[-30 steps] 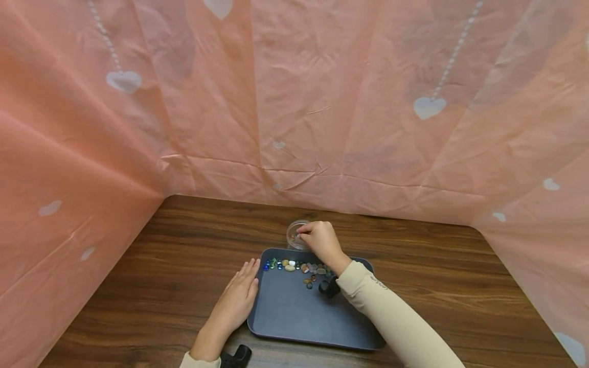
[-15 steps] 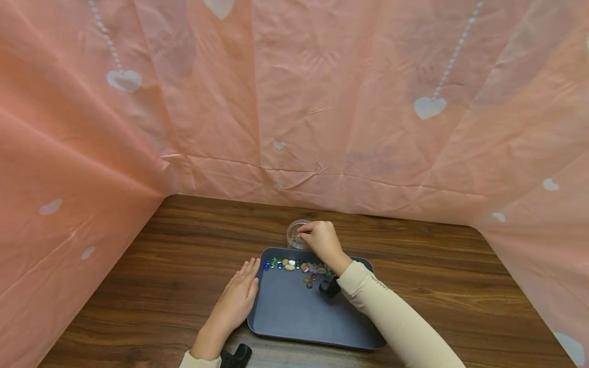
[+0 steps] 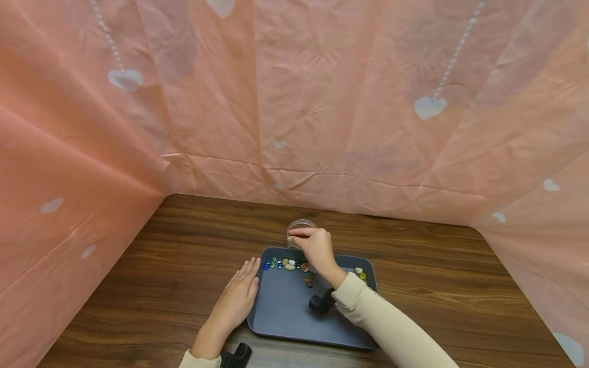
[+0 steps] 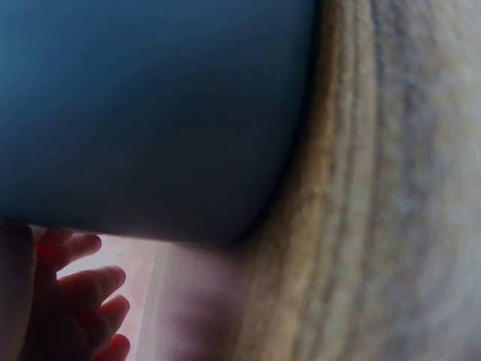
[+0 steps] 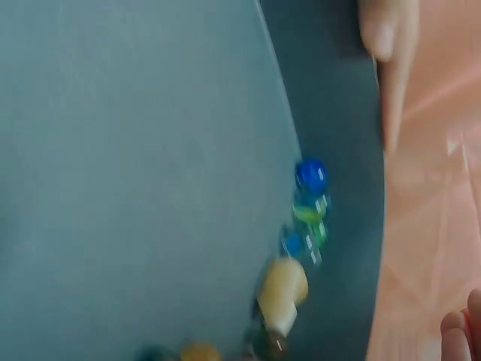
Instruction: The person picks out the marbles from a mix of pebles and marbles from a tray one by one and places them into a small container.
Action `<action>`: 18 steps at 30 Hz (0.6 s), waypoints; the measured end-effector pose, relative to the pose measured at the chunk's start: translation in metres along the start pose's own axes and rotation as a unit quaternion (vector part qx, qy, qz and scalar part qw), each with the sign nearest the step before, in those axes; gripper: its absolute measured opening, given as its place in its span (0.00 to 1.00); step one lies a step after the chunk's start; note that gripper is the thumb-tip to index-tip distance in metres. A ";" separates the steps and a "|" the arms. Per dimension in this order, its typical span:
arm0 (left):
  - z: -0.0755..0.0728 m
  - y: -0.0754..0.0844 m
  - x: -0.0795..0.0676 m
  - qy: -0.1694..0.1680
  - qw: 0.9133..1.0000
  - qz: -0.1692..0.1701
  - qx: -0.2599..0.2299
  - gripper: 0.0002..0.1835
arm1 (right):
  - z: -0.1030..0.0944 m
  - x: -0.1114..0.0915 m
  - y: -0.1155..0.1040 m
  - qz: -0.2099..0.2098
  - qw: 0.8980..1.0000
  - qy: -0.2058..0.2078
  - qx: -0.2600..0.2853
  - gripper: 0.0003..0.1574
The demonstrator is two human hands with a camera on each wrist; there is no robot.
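Note:
My left hand (image 3: 236,294) lies flat with straight fingers along the left rim of a dark grey tray (image 3: 294,317). In the right wrist view its fingertips (image 5: 382,37) rest at the tray's rim. My right hand (image 3: 317,250) reaches over the tray's far edge, thumb and forefinger close together at the mouth of a clear round jar (image 3: 301,223). I cannot tell whether anything is between them. Along the tray's far side lie blue marbles (image 5: 310,174) and cream pebbles (image 3: 289,267). The right hand and wrist hide part of the row.
Brown and dark stones (image 3: 309,284) sit just below the row. A pale pebble (image 3: 358,270) and a yellow one (image 3: 363,276) lie near the tray's far right corner. A pink curtain with hearts (image 3: 303,128) surrounds the wooden table (image 3: 193,230).
My right hand has shifted left and slightly toward me, its fingertips moving from inside the jar to its near left rim. Pebbles at the tray's right corner came into view. The left hand stays put.

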State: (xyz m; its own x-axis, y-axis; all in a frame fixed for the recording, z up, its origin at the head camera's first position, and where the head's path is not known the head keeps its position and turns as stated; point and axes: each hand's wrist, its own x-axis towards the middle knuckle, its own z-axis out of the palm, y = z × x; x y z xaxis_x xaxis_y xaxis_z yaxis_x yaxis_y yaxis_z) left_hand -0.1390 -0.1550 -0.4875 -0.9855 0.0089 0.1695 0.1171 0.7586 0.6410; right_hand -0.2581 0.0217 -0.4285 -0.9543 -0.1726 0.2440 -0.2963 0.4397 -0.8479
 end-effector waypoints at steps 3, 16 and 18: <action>-0.001 0.001 0.000 -0.001 1.000 -0.001 -0.001 0.25 | 0.007 -0.007 0.000 0.001 1.000 -0.020 0.018 0.07; 0.000 0.000 0.000 -0.013 1.000 -0.009 -0.005 0.26 | 0.026 -0.022 0.008 0.021 0.996 -0.076 0.040 0.06; 0.000 -0.001 0.000 -0.013 1.000 -0.013 -0.006 0.26 | 0.029 -0.023 0.009 0.018 0.996 -0.080 0.034 0.07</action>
State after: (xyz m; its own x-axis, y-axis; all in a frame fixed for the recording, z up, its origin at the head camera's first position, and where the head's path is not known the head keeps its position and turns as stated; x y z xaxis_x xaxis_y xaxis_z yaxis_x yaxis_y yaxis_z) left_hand -0.1392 -0.1554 -0.4878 -0.9911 0.0059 0.1332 0.0923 0.7514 0.6534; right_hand -0.2374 0.0041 -0.4560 -0.9439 -0.2992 0.1398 -0.2543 0.3884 -0.8857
